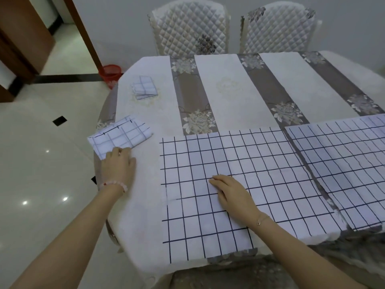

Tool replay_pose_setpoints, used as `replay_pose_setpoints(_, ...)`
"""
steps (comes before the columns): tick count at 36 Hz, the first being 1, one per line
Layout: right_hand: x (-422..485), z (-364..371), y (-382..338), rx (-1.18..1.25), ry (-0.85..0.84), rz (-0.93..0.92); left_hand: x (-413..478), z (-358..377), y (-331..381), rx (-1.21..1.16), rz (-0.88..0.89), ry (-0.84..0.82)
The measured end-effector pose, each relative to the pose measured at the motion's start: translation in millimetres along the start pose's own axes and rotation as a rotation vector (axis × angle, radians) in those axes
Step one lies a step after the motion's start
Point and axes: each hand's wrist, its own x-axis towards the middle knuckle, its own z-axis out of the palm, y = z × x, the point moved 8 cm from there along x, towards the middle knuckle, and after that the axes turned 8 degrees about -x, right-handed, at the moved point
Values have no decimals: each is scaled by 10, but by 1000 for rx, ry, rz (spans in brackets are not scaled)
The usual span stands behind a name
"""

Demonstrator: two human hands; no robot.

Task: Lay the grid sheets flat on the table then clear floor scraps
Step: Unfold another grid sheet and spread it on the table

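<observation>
A white sheet with a dark grid lies unfolded and flat on the table in front of me. My right hand rests palm down on its middle, fingers straight. A second unfolded grid sheet lies flat to its right, reaching the frame's edge. At the table's left edge sits a folded grid sheet; my left hand lies on its near corner, fingers together. Whether they pinch the sheet I cannot tell. Another small folded grid sheet lies farther back on the left.
The table wears a cream and grey-brown striped floral cloth. Two quilted chairs stand behind it against the wall. A red waste basket stands on the glossy tiled floor by the table's far left corner, near a doorway.
</observation>
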Motion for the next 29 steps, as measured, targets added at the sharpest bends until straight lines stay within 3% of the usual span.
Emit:
replay_pose_setpoints(6,-69,32,74,177,-213,107,-784,221,799,-229,327,-123)
replay_pose_setpoints(10,-164,-179,190,193,-159,162,-1328,410,1259,-202,513,-229)
replay_pose_setpoints(15,-561,-400,655,46,-153,304,-1629,649,1182,-131,439,-412)
replay_pose_setpoints(24,-1470,-585,1534,-119,-299,542,-1723,627,870,-37,317,-517)
replay_pose_setpoints(29,-1617,-609,1637,-145,-354,559,-1800,627,784,-16,282,-564)
